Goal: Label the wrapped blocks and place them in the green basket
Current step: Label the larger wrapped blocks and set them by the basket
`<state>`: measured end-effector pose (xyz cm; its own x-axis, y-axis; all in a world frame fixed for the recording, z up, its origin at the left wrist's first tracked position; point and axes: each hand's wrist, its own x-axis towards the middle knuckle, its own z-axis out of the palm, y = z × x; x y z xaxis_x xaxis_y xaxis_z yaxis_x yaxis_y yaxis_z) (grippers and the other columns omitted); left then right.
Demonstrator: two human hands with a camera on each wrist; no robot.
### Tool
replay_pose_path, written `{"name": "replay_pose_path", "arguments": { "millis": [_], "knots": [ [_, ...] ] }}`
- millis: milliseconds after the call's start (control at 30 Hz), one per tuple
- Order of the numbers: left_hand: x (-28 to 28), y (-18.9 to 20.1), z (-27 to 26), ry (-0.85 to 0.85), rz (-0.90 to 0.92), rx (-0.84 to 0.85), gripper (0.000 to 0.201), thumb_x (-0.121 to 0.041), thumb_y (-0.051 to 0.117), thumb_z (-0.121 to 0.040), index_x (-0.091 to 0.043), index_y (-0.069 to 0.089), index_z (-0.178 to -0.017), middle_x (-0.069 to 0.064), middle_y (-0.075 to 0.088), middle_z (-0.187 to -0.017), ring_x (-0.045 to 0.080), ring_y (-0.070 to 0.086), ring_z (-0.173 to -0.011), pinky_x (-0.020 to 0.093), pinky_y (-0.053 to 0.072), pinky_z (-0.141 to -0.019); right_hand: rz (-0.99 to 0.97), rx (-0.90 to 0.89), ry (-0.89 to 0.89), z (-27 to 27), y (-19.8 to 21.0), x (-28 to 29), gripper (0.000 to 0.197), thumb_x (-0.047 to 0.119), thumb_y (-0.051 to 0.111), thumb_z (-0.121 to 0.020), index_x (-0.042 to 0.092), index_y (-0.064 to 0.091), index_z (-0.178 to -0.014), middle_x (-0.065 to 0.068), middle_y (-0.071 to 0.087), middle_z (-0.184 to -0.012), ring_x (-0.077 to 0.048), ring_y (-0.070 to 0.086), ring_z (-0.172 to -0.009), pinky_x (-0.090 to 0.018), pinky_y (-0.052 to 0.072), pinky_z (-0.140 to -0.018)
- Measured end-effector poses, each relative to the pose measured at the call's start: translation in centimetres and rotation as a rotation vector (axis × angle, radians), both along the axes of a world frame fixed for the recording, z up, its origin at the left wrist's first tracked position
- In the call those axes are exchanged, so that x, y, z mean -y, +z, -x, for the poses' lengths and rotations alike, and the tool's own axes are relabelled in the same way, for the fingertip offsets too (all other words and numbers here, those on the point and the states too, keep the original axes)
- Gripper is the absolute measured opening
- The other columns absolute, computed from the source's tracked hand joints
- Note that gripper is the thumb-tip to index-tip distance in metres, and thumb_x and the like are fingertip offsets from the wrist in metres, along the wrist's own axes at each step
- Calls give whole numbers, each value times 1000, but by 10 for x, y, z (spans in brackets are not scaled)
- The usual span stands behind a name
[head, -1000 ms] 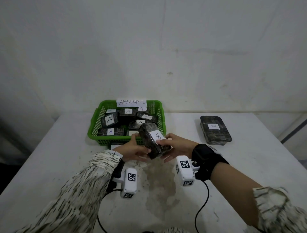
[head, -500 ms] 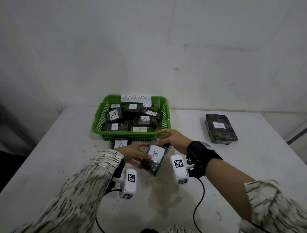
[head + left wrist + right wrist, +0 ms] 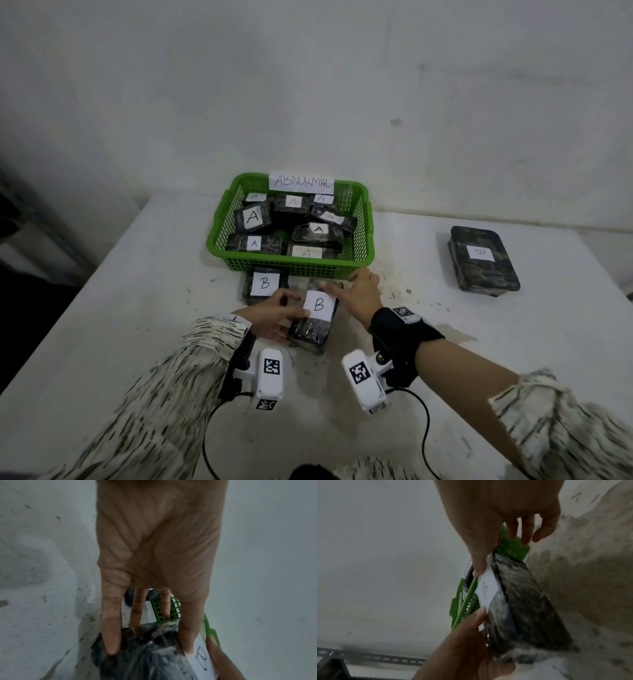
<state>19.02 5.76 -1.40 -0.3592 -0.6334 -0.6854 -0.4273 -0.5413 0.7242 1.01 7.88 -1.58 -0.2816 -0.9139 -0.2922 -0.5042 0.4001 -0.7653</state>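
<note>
A dark wrapped block (image 3: 310, 334) with a white paper label "B" (image 3: 318, 304) lies on the table just in front of the green basket (image 3: 294, 265). My left hand (image 3: 286, 320) grips its left side, thumb on the label's edge and fingers along the wrap (image 3: 145, 655). At the block's far end my right hand (image 3: 346, 284) is spread, with only the thumb tip touching the top of the label (image 3: 485, 588). Its other fingers hover near the basket wall (image 3: 513, 546). The basket holds several blocks labelled "A".
A second wrapped block labelled "B" (image 3: 263, 284) lies against the basket's front, left of my hands. A larger block labelled "B" (image 3: 483, 262) sits at the table's right. A paper sign reading "ABNORMAL" (image 3: 301, 181) stands on the basket's back rim. The white wall rises behind.
The block was tilted up in both hands near the basket rim; it has turned label-up and come down toward me onto the table. My right hand's fingers have loosened from it.
</note>
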Motion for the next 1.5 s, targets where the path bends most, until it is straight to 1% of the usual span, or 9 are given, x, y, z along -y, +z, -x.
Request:
{"name": "replay_pose_path", "arguments": {
  "millis": [133,233,400,567,667,767,900,1033,1500],
  "knots": [
    [7,-3,0,145,43,-17,38,-14,62,-88,-16,35,-115,10,52,-97,22,57,-72,37,53,-62,-220,342,25,-16,3,2,69,45,62,-89,-17,49,-117,-35,58,-110,-43,61,-91,-50,52,-78],
    [12,-8,-1,225,70,8,37,-12,62,-88,-15,36,-114,10,53,-93,21,56,-72,38,51,-59,-241,388,87,-25,4,8,29,16,67,-88,0,56,-109,-22,62,-117,-30,60,-91,-52,50,-91],
    [18,-12,-5,293,28,18,35,-9,60,-89,-13,35,-114,19,50,-115,31,55,-89,46,49,-76,-312,426,217,-27,-3,16,48,-9,56,-88,1,48,-135,-22,58,-129,-28,57,-97,-42,49,-87],
    [22,-6,-7,169,107,184,37,-21,59,-91,-11,37,-119,15,52,-120,31,56,-102,41,51,-78,-290,400,241,-25,-8,18,46,-7,56,-89,1,49,-134,-22,59,-129,-27,57,-94,-35,51,-75],
    [24,6,-5,63,190,318,28,-30,56,-92,-15,42,-111,4,52,-95,23,57,-84,34,52,-58,-262,375,205,-18,-11,15,53,-1,59,-90,-1,41,-140,-23,59,-128,-23,58,-88,-31,49,-72],
    [29,17,4,10,408,392,19,-30,53,-94,-14,48,-103,0,50,-80,19,52,-74,29,40,-60,-211,381,129,-1,-11,11,54,4,57,-93,-2,35,-142,-26,56,-129,-26,55,-90,-25,47,-66],
    [36,34,40,23,570,314,14,-29,52,-93,-17,54,-98,9,60,-103,27,56,-90,31,41,-75,-75,237,45,28,-10,7,39,14,62,-90,4,51,-127,-17,62,-116,-29,58,-100,-38,47,-88],
    [42,34,100,-89,718,425,24,-36,55,-89,-23,58,-109,11,56,-118,32,45,-117,40,36,-101,26,133,-104,69,-8,5,34,16,67,-83,9,58,-116,-21,65,-108,-34,61,-100,-37,47,-84],
    [54,-4,224,-117,557,896,87,-36,57,-85,-17,1,-149,18,22,-150,38,18,-138,54,9,-114,17,-247,-536,221,-16,10,43,22,59,-87,13,49,-128,-18,42,-135,-35,35,-126,-38,28,-101]
  ]
}}
